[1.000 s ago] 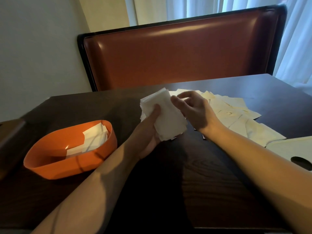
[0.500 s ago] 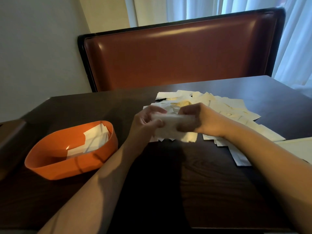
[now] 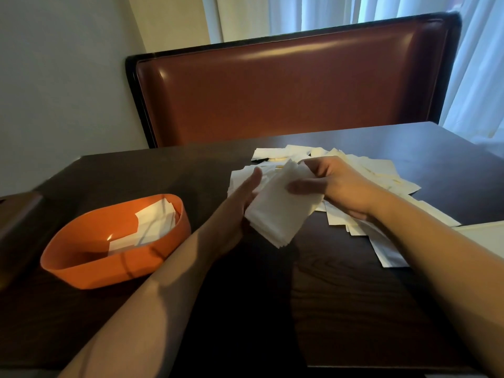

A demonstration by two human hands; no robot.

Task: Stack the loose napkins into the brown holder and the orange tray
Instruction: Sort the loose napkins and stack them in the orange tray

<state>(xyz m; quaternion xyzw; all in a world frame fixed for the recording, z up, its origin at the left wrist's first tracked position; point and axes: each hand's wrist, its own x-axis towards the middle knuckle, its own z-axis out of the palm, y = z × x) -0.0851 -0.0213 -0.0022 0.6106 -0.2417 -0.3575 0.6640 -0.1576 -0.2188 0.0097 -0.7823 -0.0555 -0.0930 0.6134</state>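
Both hands held a stack of white napkins (image 3: 281, 211) just above the dark table (image 3: 341, 309): the left hand (image 3: 240, 208) lay flat and open along its left edge, while the right hand (image 3: 335, 186) curled about its upper right side, thumb pressed on top. The stack was tilted, its long axis running from 11 o'clock down to 5 o'clock, one corner pointing toward the camera. At 8 o'clock, the orange tray (image 3: 81, 263) held only a few napkins. Many loose napkins (image 3: 376, 175) lay spread beneath and beyond the right hand, at 2 o'clock. A brown holder (image 3: 19, 219) appeared to stand at 9 o'clock; its contents could not be seen. Most of the work seemed still ahead.
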